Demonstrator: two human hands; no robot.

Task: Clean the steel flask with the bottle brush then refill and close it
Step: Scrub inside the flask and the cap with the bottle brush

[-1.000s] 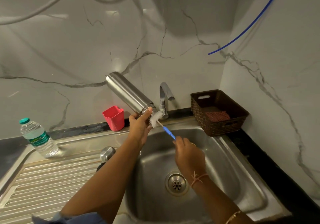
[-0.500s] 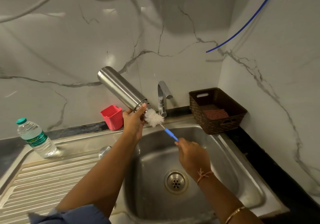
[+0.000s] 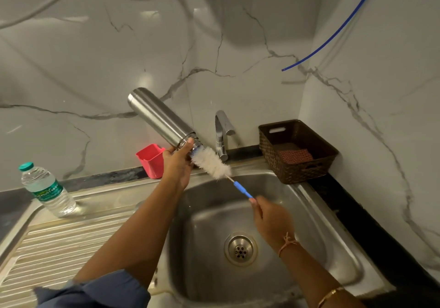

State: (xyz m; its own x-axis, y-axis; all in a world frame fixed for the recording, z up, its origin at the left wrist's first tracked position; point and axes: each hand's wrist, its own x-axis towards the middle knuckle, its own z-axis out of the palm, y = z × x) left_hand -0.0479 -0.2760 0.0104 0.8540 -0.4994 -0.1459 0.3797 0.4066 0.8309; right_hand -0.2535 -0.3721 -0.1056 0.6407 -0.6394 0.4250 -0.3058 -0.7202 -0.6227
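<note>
Above the stainless-steel sink basin [image 3: 316, 215], the cylindrical brushed-steel flask [image 3: 162, 119] is held in the air, tilted with its base up to the left and its open mouth down to the right; the left hand [image 3: 177, 165] grips it at the neck, fingers curled round the metal. Just at that mouth sits the white fluffy bottle brush with a thin blue handle [image 3: 210, 162], almost all of its bristle head outside and only the tip at the rim; the right hand [image 3: 271, 217], blurred, holds the far end of the handle, fingers closed on it.

This looks like the scrubbing step, at the outer end of a stroke; whether more strokes are due cannot be told. The next move calls either for a push back in along the flask's axis, or for drawing the brush clear and rinsing; the curved chrome tap [image 3: 221, 134] stands just behind the brush.

Further out, a red plastic cup [image 3: 151, 160] stands on the dark worktop [image 3: 107, 176]; a clear plastic water bottle with a green cap [image 3: 47, 191] stands on the ribbed draining board [image 3: 59, 243]; a brown woven basket [image 3: 297, 173] sits right of the tap; no lid is in view.
</note>
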